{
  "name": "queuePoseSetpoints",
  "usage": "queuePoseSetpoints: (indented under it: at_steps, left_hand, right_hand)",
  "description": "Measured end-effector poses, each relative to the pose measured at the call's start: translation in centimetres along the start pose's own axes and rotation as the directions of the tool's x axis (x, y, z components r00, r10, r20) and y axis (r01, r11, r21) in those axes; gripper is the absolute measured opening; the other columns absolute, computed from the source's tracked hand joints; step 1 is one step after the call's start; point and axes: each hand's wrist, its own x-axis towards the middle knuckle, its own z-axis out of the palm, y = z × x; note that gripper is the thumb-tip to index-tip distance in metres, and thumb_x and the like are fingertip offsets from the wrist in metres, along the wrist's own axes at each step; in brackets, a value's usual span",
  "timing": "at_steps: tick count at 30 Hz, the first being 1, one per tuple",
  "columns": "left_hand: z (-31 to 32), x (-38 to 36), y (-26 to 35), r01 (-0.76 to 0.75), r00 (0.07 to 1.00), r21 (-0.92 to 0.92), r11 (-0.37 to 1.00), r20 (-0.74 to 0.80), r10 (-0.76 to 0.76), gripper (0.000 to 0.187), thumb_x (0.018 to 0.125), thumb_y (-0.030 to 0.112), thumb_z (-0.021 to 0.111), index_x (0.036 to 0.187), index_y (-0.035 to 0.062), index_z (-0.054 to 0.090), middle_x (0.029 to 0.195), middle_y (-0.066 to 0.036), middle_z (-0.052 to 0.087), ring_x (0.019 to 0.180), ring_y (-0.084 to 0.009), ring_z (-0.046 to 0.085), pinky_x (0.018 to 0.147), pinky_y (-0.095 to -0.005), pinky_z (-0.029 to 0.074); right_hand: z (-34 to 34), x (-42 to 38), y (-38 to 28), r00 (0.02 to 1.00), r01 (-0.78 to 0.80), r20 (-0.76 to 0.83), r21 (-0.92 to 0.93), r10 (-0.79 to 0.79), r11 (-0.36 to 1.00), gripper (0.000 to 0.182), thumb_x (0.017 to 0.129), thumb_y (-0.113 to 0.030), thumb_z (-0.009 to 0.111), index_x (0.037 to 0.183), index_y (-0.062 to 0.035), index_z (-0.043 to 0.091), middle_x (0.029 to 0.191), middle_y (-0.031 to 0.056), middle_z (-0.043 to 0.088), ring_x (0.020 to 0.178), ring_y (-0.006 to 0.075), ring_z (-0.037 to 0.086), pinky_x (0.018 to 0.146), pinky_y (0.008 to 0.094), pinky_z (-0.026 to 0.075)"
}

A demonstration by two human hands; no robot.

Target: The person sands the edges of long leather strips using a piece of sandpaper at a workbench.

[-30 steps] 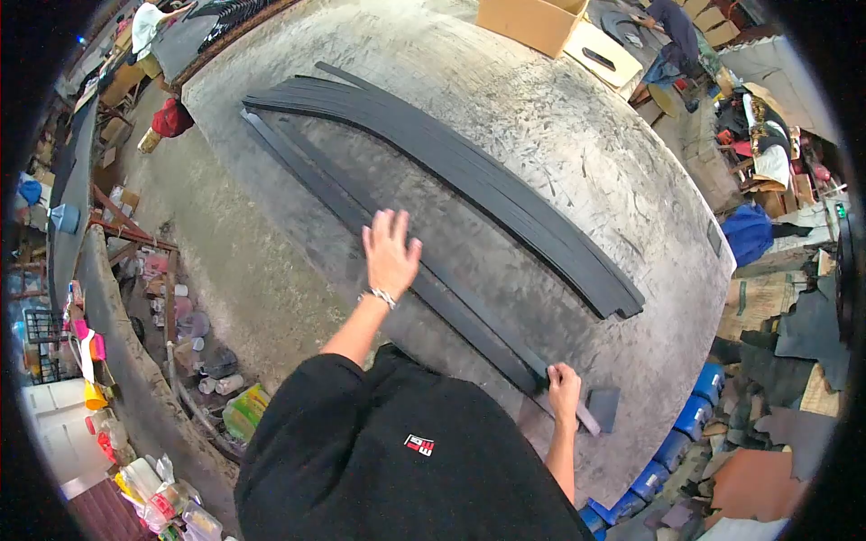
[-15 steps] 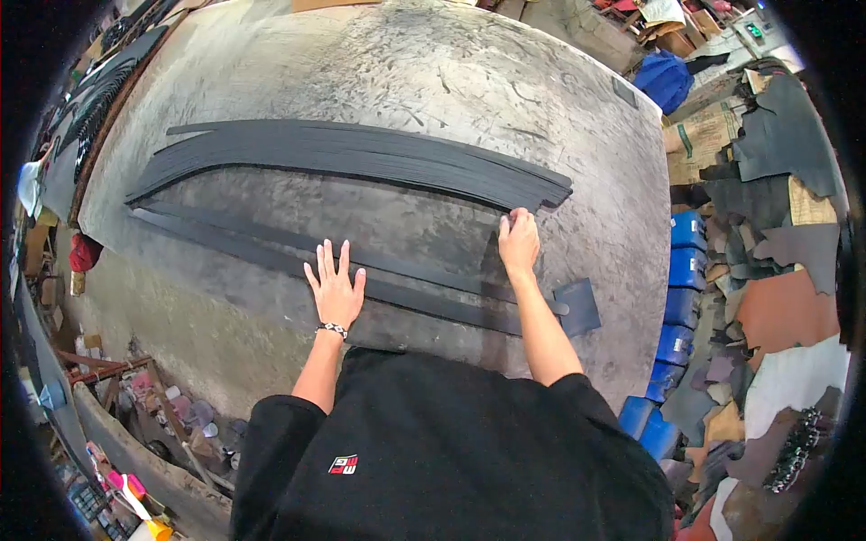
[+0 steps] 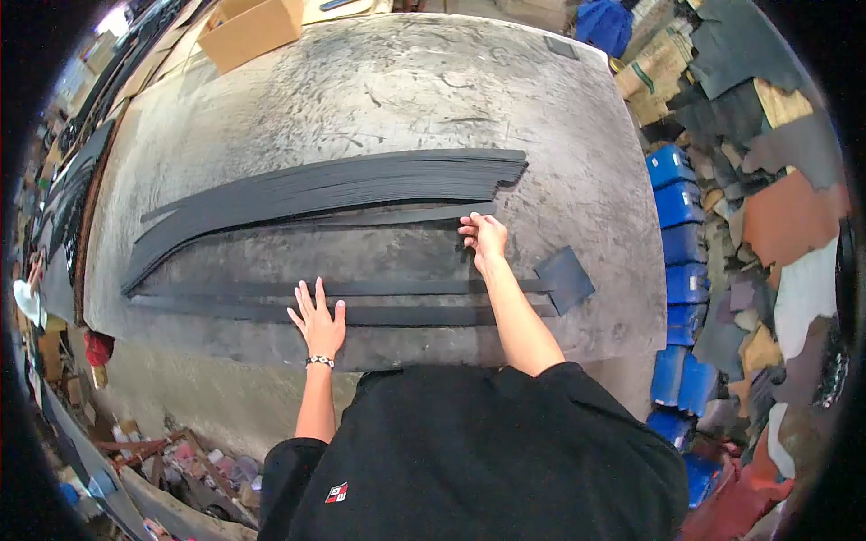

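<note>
Many long dark strips lie side by side in a curved bundle (image 3: 334, 185) across the grey table (image 3: 406, 99). My right hand (image 3: 484, 237) pinches the right end of one strip (image 3: 397, 216), which stands apart from the bundle's near edge at that end. Nearer to me, two separate strips (image 3: 415, 315) run left to right. My left hand (image 3: 319, 326) lies flat with fingers spread, its fingertips over these strips. A dark square piece (image 3: 565, 280) rests by their right ends.
A cardboard box (image 3: 251, 34) sits at the table's far left. Blue containers (image 3: 678, 206) line the right side, beside a heap of leather-like scraps (image 3: 789, 216). A blue bag (image 3: 604, 25) is at the back right. Cluttered debris (image 3: 203, 473) lies at the lower left.
My right hand has drawn one strip's end away from the bundle, toward me. My left hand stays spread over the near strips. The view has turned, showing the cardboard box.
</note>
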Motion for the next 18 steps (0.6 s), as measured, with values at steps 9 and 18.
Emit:
queuePoseSetpoints:
  at_steps: [9, 18]
  left_hand:
    - [-11.3, -0.2, 18.4, -0.62, 0.781, -0.371, 0.691, -0.208, 0.588, 0.062, 0.093, 0.016, 0.076, 0.152, 0.0068, 0.058, 0.155, -0.021, 0.054, 0.144, -0.0402, 0.051, 0.123, -0.0524, 0.038]
    - [-14.5, -0.6, 27.2, -0.802, 0.426, -0.469, 0.371, -0.014, 0.904, 0.054, 0.087, 0.004, 0.077, 0.139, 0.0169, 0.07, 0.101, -0.007, 0.076, 0.081, -0.0312, 0.072, 0.074, -0.041, 0.059]
  right_hand:
    - [-3.0, -14.5, -4.3, 0.927, 0.281, 0.282, -0.092, -0.246, 0.955, 0.013, 0.102, -0.014, 0.074, 0.106, -0.0017, 0.077, 0.088, 0.0038, 0.077, 0.071, 0.011, 0.068, 0.057, 0.0268, 0.049]
    - [-11.0, -17.8, -11.7, 0.727, 0.684, 0.452, -0.406, -0.518, 0.606, 0.024, 0.095, -0.013, 0.076, 0.116, -0.0028, 0.079, 0.112, 0.011, 0.077, 0.108, 0.0256, 0.072, 0.095, 0.039, 0.055]
